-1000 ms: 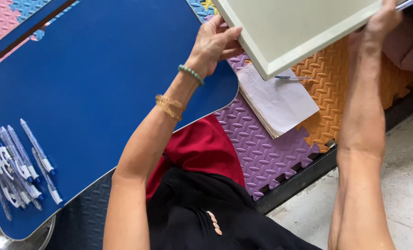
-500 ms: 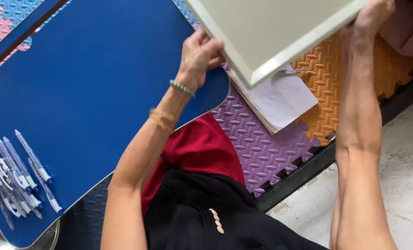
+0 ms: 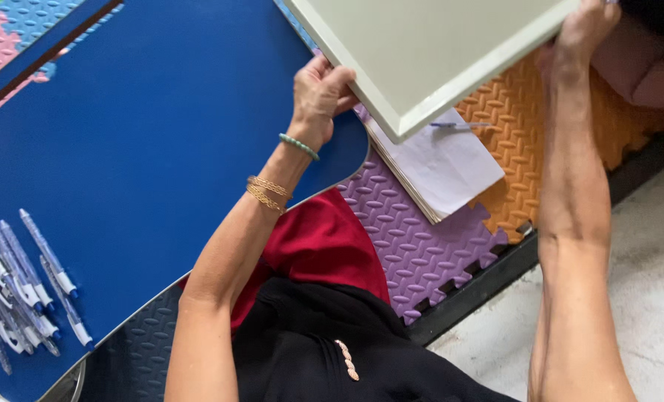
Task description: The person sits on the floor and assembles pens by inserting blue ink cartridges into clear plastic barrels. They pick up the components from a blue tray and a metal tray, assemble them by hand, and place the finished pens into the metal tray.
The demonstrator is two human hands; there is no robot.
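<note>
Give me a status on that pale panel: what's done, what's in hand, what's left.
Done: the pale green panel is lifted clear of the blue table. In hand: the left hand grips its lower edge and the right hand its far side, holding it tilted over the foam mats. Left: it rests on nothing yet; the pens lie untouched at the table's corner, and papers sit below.

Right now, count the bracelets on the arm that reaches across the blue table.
3, all on the left arm: a green beaded bracelet at the wrist below the left hand, and two gold bracelets side by side further down the forearm.
</note>
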